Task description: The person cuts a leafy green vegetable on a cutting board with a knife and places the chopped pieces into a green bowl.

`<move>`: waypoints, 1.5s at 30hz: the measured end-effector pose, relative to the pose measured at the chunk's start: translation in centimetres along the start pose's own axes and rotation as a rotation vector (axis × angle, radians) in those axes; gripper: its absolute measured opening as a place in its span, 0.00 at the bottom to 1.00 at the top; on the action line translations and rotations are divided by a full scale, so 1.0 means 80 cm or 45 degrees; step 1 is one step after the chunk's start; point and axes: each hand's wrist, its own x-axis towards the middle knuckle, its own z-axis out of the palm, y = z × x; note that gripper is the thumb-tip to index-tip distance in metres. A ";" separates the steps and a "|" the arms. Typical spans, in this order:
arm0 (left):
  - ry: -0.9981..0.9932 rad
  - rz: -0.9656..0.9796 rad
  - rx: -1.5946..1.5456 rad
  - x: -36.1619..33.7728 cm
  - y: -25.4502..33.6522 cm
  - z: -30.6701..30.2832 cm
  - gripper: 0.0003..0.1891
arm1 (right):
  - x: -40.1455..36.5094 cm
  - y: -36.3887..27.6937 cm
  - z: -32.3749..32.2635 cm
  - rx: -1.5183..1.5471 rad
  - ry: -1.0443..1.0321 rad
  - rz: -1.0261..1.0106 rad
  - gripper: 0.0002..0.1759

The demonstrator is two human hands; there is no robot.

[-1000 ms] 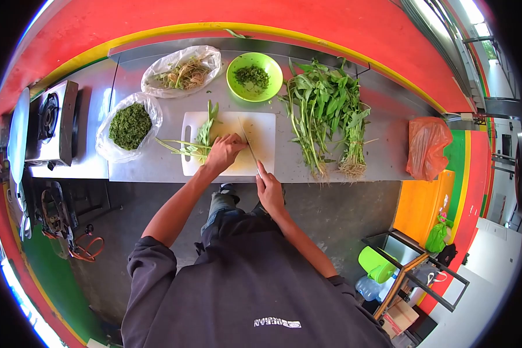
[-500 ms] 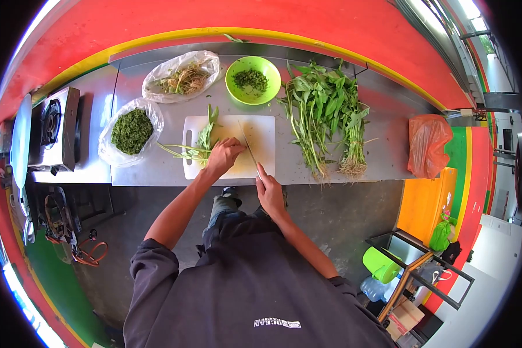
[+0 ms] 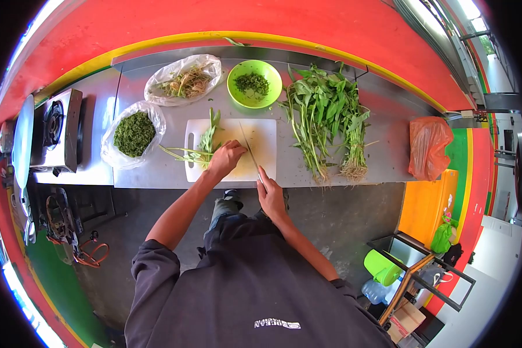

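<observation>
My left hand (image 3: 227, 158) is closed on the leafy green stems (image 3: 206, 139), which lie across the left part of a white cutting board (image 3: 267, 130). Its fingertips are close beside the blade of a knife (image 3: 250, 147). The knife's handle is in my right hand (image 3: 271, 194), at the board's front edge, and the blade points up and to the left over the board. Behind the board stands a green bowl (image 3: 276, 82) with chopped greens (image 3: 252, 84) inside. To the right lie long bundles of leafy greens (image 3: 325, 98) with roots at their near ends.
A clear bag of chopped greens (image 3: 133, 134) and a bag of root ends (image 3: 187, 81) are left of the board and bowl. A gas stove (image 3: 61, 130) stands at the far left, an orange plastic bag (image 3: 429, 148) at the counter's right end.
The whole view has shifted slightly. Both hands keep nearly the same places by the board, and the knife has hardly moved.
</observation>
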 end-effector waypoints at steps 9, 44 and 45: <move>0.021 -0.043 -0.072 0.001 0.007 -0.001 0.07 | 0.006 0.009 0.007 -0.089 -0.014 0.017 0.29; 0.024 -0.068 -0.118 0.008 0.000 -0.002 0.07 | 0.003 0.007 0.005 -0.026 -0.015 0.018 0.27; 0.018 -0.063 -0.120 0.007 0.001 -0.002 0.07 | 0.007 0.007 0.006 -0.047 -0.016 0.008 0.27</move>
